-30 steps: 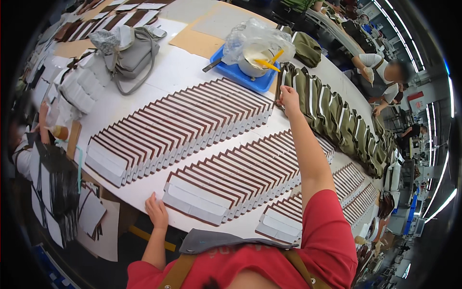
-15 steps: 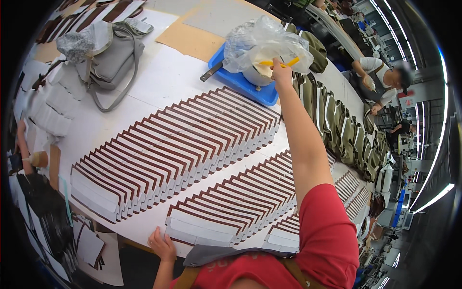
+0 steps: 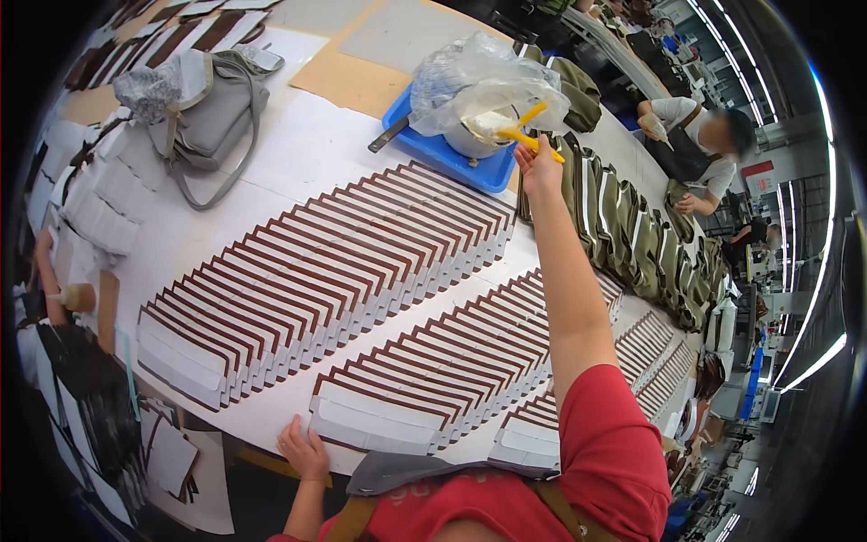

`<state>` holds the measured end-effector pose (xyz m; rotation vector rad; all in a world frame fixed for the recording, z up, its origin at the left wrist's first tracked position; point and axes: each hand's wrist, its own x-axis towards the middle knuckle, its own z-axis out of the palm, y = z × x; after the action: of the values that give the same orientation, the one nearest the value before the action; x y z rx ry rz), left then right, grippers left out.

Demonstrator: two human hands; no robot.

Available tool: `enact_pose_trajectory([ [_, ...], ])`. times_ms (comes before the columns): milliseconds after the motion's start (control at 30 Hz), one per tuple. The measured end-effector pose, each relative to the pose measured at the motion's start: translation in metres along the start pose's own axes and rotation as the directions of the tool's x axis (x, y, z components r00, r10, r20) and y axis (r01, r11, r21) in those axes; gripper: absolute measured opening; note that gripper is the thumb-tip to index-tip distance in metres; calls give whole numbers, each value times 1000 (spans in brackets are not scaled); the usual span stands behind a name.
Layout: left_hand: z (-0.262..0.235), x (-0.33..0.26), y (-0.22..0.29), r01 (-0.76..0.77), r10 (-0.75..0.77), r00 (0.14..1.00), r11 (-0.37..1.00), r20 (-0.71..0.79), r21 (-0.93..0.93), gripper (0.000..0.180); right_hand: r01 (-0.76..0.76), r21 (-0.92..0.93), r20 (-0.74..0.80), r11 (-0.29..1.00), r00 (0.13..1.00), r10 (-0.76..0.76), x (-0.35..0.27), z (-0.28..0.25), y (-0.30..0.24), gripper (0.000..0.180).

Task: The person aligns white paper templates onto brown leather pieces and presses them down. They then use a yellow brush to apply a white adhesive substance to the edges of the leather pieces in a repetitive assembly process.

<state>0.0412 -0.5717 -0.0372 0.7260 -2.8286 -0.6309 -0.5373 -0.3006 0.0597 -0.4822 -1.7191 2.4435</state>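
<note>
Since a second ago the right hand [image 3: 539, 165] has left the far end of the fanned rows and travelled up to the metal pot [image 3: 479, 135] on the blue tray [image 3: 424, 144], where its fingers are now closed around the yellow brush handle [image 3: 528, 140] at the pot's rim, under the loose plastic bag [image 3: 470, 77]. The left hand [image 3: 302, 449] rests open and flat on the near table edge [image 3: 262, 425], just beside the middle row of overlapped brown-edged white pieces [image 3: 452, 366]. Three such rows lie fanned out; whether any strip has been coated cannot be told, so the brushing seems mostly ahead. The rows fill the tabletop closely, with narrow white lanes between them; the grey bag [image 3: 212, 108] crowds the far left, olive fabric pieces [image 3: 632, 235] the right.
</note>
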Motion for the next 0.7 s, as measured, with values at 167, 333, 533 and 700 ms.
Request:
enact_pose_trajectory([
  [167,1,-2,-1,-7,7,1000,1000,-9,12,39,-22,201,-49,979,998,33,-17,-14,24,26],
  [333,2,-4,0,15,-15,1000,1000,-6,3,39,71,169,-103,983,993,-54,-42,-31,17,24],
  [533,-1,-1,1,-12,13,1000,1000,-8,25,39,81,211,-87,974,994,-64,-38,-12,10,23],
  [700,1,-3,-2,-8,8,1000,1000,-12,24,38,-43,288,-77,957,995,68,-31,-13,40,36],
])
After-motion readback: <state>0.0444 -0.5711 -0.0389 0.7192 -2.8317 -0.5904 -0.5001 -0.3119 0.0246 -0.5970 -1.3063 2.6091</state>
